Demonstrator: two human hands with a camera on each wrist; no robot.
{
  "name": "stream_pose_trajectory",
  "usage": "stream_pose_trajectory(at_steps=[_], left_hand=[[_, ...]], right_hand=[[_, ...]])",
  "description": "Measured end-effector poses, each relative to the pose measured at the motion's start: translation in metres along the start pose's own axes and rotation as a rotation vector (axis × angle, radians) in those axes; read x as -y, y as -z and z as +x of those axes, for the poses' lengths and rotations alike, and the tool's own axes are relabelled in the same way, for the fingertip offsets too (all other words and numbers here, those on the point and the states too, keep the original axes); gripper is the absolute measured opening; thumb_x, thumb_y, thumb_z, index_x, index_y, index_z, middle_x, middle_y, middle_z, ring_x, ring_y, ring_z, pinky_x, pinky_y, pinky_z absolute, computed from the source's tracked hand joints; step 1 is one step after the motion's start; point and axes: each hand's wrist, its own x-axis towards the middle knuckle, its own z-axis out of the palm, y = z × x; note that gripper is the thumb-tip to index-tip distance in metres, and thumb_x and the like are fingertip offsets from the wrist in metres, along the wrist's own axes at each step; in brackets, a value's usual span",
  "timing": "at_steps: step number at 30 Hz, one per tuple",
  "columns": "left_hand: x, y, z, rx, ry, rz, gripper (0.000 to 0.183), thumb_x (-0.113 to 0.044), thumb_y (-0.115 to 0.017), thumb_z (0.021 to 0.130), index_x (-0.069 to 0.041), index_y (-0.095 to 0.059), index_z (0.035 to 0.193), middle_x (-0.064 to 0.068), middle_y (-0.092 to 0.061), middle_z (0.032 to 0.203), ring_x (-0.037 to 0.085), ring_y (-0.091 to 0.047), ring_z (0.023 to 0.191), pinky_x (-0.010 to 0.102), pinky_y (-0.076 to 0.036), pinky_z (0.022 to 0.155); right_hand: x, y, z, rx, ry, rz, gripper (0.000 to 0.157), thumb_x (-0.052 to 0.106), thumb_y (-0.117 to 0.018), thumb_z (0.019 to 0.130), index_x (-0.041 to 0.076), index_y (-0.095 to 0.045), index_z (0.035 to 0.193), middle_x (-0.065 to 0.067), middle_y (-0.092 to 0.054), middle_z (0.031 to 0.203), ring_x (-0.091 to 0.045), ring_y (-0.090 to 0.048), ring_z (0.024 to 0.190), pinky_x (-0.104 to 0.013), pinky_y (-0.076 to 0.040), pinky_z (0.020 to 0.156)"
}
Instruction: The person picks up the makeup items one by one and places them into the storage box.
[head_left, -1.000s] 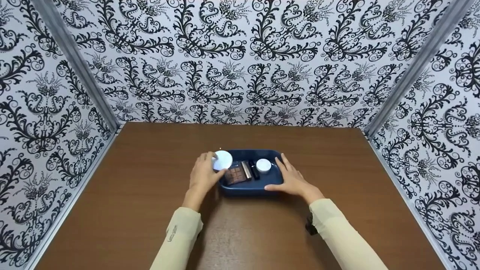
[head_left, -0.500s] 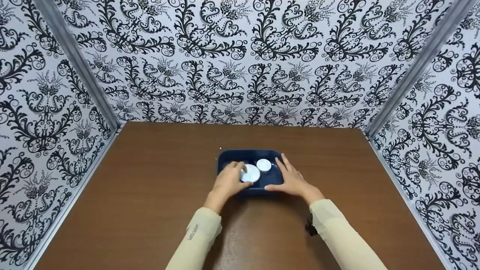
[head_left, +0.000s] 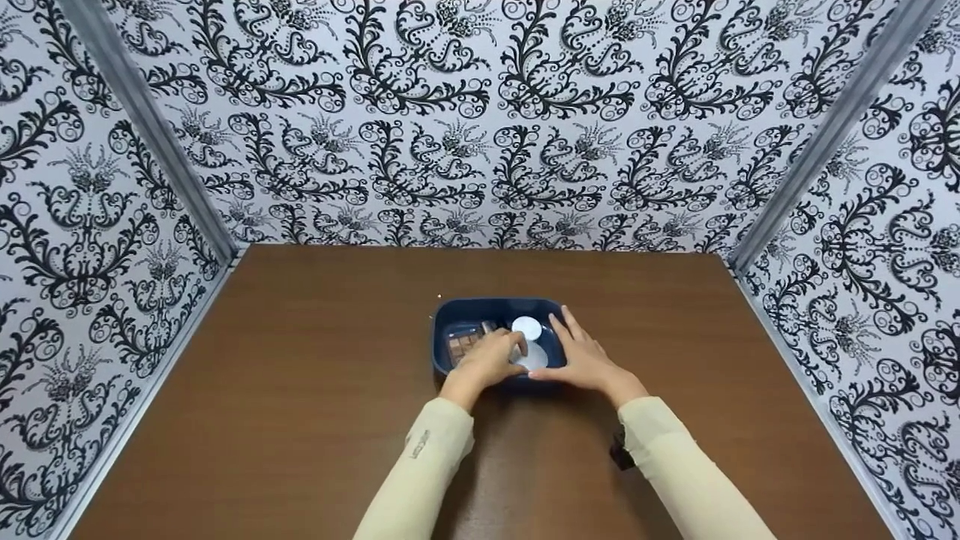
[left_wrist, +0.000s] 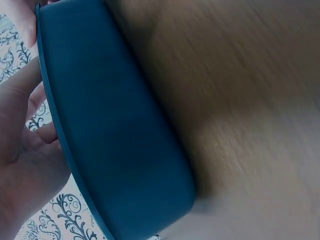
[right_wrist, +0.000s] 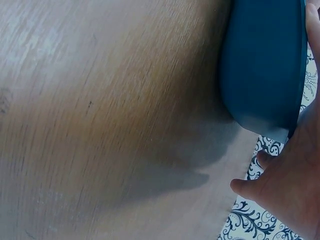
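Observation:
In the head view a dark blue tray (head_left: 491, 301) stands on the table. My left hand (head_left: 489, 360) reaches over its front rim and grips a white round container (head_left: 535, 355) at the tray's front right. Just behind it sits a smaller white round jar (head_left: 527, 328). A brown eyeshadow palette (head_left: 460, 345) lies in the left part, partly hidden by my left hand. A small tube-like item (head_left: 488, 327) shows beside the palette. My right hand (head_left: 589, 364) is spread at the tray's right end, fingers at the side rim and thumb near the front rim.
The brown wooden table (head_left: 315, 375) reaches back to a wall (head_left: 480, 150) with black scroll patterns. Similar walls stand at left and right. In the left wrist view the tray's outer wall (left_wrist: 110, 120) rises from the table.
My left hand has carried the white round container from the tray's left end rightward across it, to the front right beside the smaller jar. My right hand has stayed put.

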Motion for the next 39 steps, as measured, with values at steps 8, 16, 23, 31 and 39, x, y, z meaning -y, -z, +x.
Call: stream_pose_trajectory(at_steps=[8, 16, 23, 31, 39], left_hand=[[-0.003, -0.005, 0.008, 0.055, -0.028, -0.041, 0.021, -0.021, -0.074, 0.09, -0.012, -0.071, 0.109, 0.007, -0.07, 0.112, 0.023, -0.064, 0.106, 0.037, -0.052, 0.097], [-0.002, -0.01, 0.007, 0.06, -0.107, -0.036, 0.022, -0.019, -0.061, 0.096, -0.009, -0.076, 0.109, 0.005, -0.073, 0.114, 0.022, -0.068, 0.107, 0.036, -0.053, 0.097], [-0.004, -0.009, 0.001, 0.06, -0.096, -0.042, 0.029, -0.03, -0.055, 0.101, -0.011, -0.076, 0.108, 0.003, -0.075, 0.11, 0.019, -0.069, 0.103, 0.036, -0.054, 0.095], [0.007, 0.007, -0.004, 0.052, -0.018, -0.016, 0.031, -0.035, -0.057, 0.1, -0.017, -0.073, 0.121, 0.001, -0.072, 0.122, 0.021, -0.066, 0.115, 0.044, -0.051, 0.102], [0.014, 0.037, -0.004, -0.027, 0.052, 0.022, 0.04, -0.038, -0.058, 0.099, -0.016, -0.065, 0.133, 0.005, -0.063, 0.137, 0.026, -0.056, 0.132, 0.044, -0.046, 0.11]], right_hand=[[-0.003, 0.0, -0.001, 0.001, -0.001, -0.001, 0.114, 0.063, -0.075, 0.077, 0.011, -0.017, 0.161, -0.016, 0.002, 0.169, -0.048, -0.017, 0.151, -0.076, -0.019, 0.113], [-0.003, 0.002, 0.0, 0.004, -0.002, 0.006, 0.113, 0.061, -0.075, 0.078, 0.011, -0.017, 0.161, -0.015, 0.002, 0.169, -0.047, -0.016, 0.152, -0.075, -0.018, 0.113], [-0.003, 0.003, 0.001, 0.005, 0.021, -0.004, 0.117, 0.067, -0.073, 0.076, 0.009, -0.017, 0.16, -0.017, 0.001, 0.169, -0.048, -0.014, 0.152, -0.077, -0.019, 0.112], [-0.004, 0.007, 0.003, 0.01, 0.023, 0.008, 0.117, 0.064, -0.075, 0.076, 0.008, -0.016, 0.16, -0.019, 0.001, 0.168, -0.051, -0.014, 0.15, -0.073, -0.021, 0.115], [-0.011, 0.014, 0.002, 0.017, 0.014, -0.026, 0.117, 0.064, -0.075, 0.077, 0.008, -0.015, 0.16, -0.019, -0.001, 0.168, -0.052, -0.016, 0.15, -0.068, -0.024, 0.116]])
